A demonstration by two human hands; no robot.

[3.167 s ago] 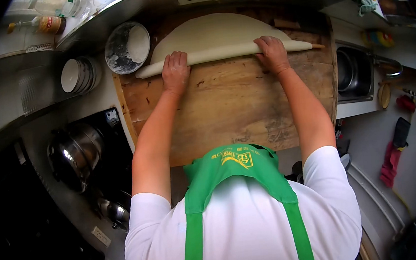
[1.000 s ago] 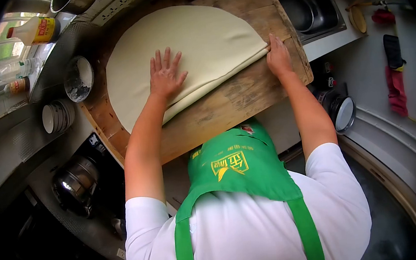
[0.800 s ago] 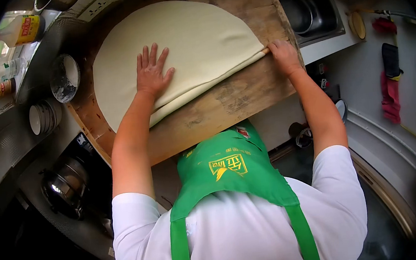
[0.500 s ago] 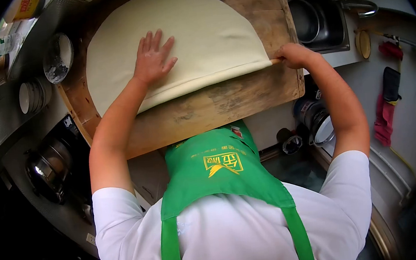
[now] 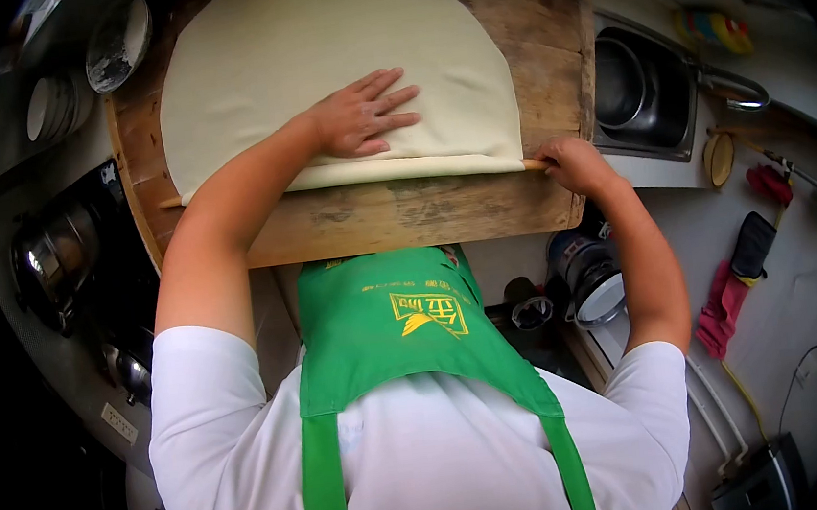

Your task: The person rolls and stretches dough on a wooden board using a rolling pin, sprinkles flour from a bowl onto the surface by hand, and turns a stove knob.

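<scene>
A large, thin sheet of pale dough (image 5: pixel 321 57) covers much of the wooden board (image 5: pixel 395 219). Its near edge is wrapped around a long rolling pin (image 5: pixel 535 164), whose bare ends stick out on both sides. My left hand (image 5: pixel 367 114) lies flat on the dough just beyond the rolled edge, fingers spread. At the right end of the pin, my right hand (image 5: pixel 577 165) is closed around the wood. The middle of the pin is hidden inside the dough.
Right of the board is a sink (image 5: pixel 648 84) with a metal basin and faucet (image 5: pixel 735 89). A floury bowl (image 5: pixel 118 45) and stacked bowls (image 5: pixel 55 107) stand at left, above a shiny pot (image 5: pixel 52 255). Red-and-black gloves (image 5: pixel 737 273) hang at right.
My left hand has moved right across the dough and nearer the rolled edge. The pin now lies nearly level across the view, its left end showing. The whole view has shifted.
</scene>
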